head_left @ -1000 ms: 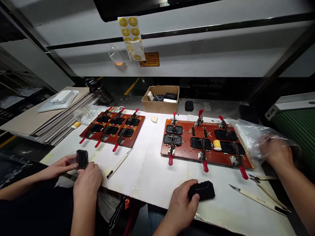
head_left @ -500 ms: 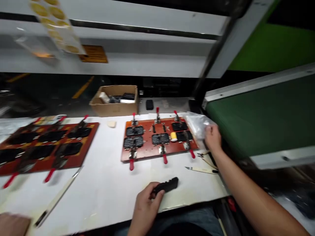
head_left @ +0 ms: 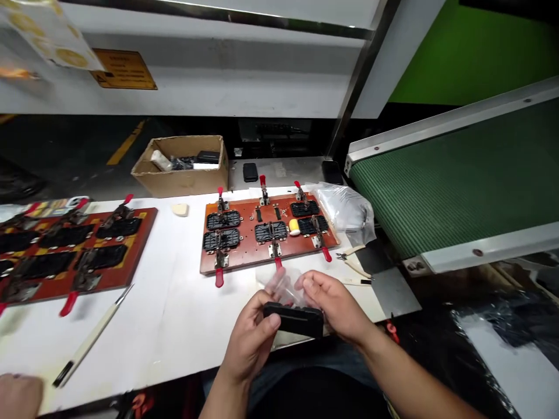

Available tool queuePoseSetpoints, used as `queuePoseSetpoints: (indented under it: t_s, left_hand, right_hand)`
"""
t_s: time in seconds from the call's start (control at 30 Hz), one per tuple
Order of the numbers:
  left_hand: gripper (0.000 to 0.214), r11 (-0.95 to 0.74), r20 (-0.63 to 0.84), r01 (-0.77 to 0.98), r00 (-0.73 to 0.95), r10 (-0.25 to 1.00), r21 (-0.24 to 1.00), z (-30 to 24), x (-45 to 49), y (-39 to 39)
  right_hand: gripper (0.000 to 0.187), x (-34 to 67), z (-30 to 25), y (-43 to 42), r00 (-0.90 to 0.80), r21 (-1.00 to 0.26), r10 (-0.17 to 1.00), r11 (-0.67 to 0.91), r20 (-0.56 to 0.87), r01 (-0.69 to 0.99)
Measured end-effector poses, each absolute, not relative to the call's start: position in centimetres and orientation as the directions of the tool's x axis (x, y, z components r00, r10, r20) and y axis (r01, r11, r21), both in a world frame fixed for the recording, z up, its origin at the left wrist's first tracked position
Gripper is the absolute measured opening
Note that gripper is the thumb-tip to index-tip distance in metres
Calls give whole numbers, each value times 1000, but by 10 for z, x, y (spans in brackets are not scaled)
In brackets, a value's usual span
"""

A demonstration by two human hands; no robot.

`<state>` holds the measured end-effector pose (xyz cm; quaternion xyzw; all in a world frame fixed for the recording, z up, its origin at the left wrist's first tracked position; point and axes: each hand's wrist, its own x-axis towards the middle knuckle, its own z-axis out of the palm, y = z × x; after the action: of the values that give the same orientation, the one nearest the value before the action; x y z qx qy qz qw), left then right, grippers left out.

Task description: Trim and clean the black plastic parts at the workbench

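Holds the black case [head_left: 301, 326] at 6 o'clock in the view, over the near edge of the table [head_left: 183, 302]. Pinches the case in the left grip [head_left: 253, 334], with the thumb on the near face and fingers behind. Takes the film of a clear plastic bag [head_left: 287, 289] between thumb and fingers of the right grip [head_left: 334, 299], just beyond the case. Cannot tell, through the shine, where to find the bag's mouth. Best, judging from this hold, to keep the case level and steady on the left, leaving all fine work on the film to the right. Roll the film gently to part its 2 layers; avoid tugging, for fear of a tear. Press only lightly on the case to guard against marks. Watch the red handle [head_left: 278, 263] on the red-brown board [head_left: 248, 250], near the bag at 11 o'clock from the case: likely to snag loose film. Keep the right wrist away from the cutters [head_left: 354, 262] at 2 o'clock and from the pale-handled tool [head_left: 354, 283] just below, partly hidden behind the right grip.
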<state>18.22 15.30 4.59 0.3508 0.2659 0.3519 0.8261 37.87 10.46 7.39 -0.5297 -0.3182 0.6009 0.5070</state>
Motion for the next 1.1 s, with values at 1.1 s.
queuePoseSetpoints:
  t_s: [1.1]
  left_hand:
    - [30, 510, -414, -131, 431, 802, 850, 40, 133, 147]
  right_hand:
    - [55, 391, 34, 91, 74, -854, 879, -434, -471, -286]
